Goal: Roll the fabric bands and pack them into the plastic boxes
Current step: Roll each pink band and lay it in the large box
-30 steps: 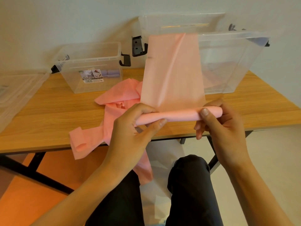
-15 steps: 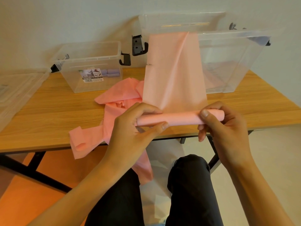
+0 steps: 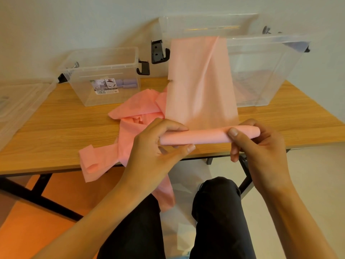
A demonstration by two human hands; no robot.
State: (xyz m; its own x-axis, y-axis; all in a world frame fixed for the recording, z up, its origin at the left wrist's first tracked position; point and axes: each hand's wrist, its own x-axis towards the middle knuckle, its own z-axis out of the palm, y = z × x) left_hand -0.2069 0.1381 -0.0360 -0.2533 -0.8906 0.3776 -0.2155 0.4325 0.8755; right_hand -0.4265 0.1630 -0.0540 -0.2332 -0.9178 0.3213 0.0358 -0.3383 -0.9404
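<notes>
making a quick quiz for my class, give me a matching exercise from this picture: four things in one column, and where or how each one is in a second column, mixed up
Things
1. pink roll
2. small box
3. large box
4. loose pink bands

States
A. holds lilac rolls and bears a label
B. lie heaped on the table, one end hanging over its front edge
C. gripped by the left hand and the right hand
D. a pink band hangs over its front rim

Pairs: 1-C, 2-A, 3-D, 4-B
</notes>
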